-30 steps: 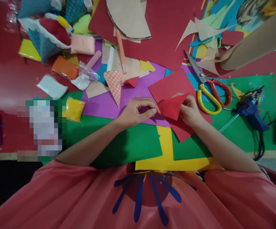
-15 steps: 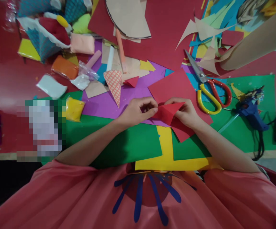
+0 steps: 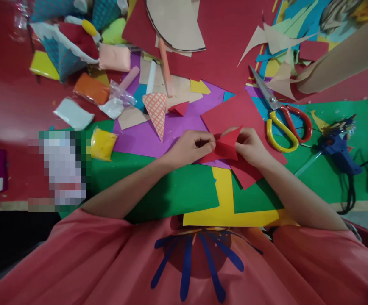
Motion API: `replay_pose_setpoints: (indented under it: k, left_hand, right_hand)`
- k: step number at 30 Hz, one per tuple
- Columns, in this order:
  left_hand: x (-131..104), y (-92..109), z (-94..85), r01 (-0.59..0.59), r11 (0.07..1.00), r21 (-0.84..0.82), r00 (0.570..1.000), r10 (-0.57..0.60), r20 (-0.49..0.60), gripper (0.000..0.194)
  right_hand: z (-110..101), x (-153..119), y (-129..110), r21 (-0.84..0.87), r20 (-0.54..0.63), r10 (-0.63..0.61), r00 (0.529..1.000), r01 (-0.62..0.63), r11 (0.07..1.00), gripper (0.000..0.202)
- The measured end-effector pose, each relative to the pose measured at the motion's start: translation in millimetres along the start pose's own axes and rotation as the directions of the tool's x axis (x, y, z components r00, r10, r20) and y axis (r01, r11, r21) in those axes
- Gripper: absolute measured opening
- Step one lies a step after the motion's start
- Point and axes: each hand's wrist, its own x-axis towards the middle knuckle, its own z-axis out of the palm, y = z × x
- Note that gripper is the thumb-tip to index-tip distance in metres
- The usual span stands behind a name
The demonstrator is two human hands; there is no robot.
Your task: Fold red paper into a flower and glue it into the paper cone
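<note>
Head view: Left hand [image 3: 190, 148] and right hand [image 3: 253, 148] both grip a small red paper piece [image 3: 227, 145] between their fingers at the middle of the desk [image 3: 9, 110], where uneven pressure could crease it, or a slip could lose it against the larger red sheet [image 3: 231, 111]. The right fingertips are partly hidden by the paper, its left edge is hard to make out, and a pixelated patch [image 3: 63, 169] masks the near left.
</note>
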Motion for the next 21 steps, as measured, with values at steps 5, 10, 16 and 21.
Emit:
replay_pose_setpoints:
  k: [5,10,16,21]
  left_hand:
    - [1,1,2.2,0.003,0.999,-0.032,0.999,-0.004,-0.035,0.021]
    - [3,-4,5.7,-0.015,0.997,-0.07,0.998,0.011,-0.064,0.032]
    - [3,-9,7.4,-0.024,0.999,-0.041,0.996,0.02,-0.091,0.047]
    - [4,-11,7.9,-0.011,1.0,-0.022,0.996,0.009,-0.085,0.046]
  right_hand:
    - [3,2,5,0.166,-0.059,0.063,0.996,-0.053,0.985,0.029]
    - [8,1,0,0.271,0.005,0.139,0.99,-0.135,0.953,0.035]
    - [13,-2,-6,0.153,-0.052,0.155,0.987,-0.145,0.977,0.035]
    - [17,-4,-6,0.059,-0.088,0.108,0.99,-0.103,0.993,0.034]
